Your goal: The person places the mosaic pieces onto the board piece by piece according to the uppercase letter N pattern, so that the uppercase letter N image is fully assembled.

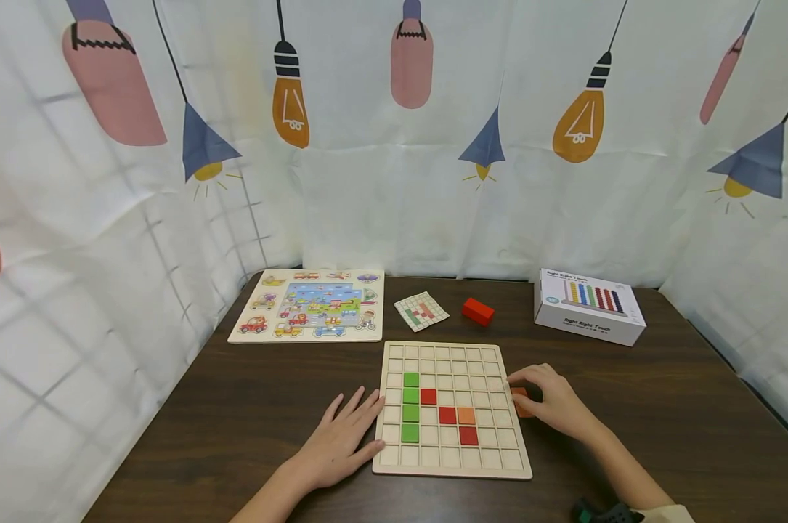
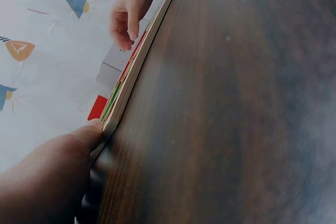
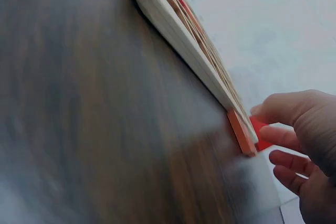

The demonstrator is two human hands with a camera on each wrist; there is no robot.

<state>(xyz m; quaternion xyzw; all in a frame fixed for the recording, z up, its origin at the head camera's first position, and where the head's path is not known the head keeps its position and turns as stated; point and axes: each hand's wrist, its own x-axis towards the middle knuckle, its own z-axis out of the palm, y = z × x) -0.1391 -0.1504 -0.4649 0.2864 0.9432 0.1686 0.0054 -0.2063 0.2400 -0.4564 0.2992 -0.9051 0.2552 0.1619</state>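
A wooden grid board [image 1: 452, 459] lies on the dark table, with several green tiles [image 1: 410, 396] in one column, three red tiles [image 1: 447, 415] on a diagonal and one orange tile [image 1: 465, 415]. My left hand [image 1: 341, 447] is spread flat, its fingertips touching the board's left edge; in the left wrist view its thumb [image 2: 86, 137] meets the board's corner. Beside the right edge lies an orange block [image 3: 241, 132], partly hidden in the head view. My right hand [image 1: 557, 403] hovers over it with loosely bent fingers, and the right wrist view shows nothing held.
Behind the board lie a small pattern card [image 1: 422, 311] and a red block [image 1: 478, 311]. A picture puzzle board [image 1: 243, 335] sits at the back left, a white box [image 1: 590, 309] at the back right. A printed curtain [image 1: 394, 203] hangs behind the table.
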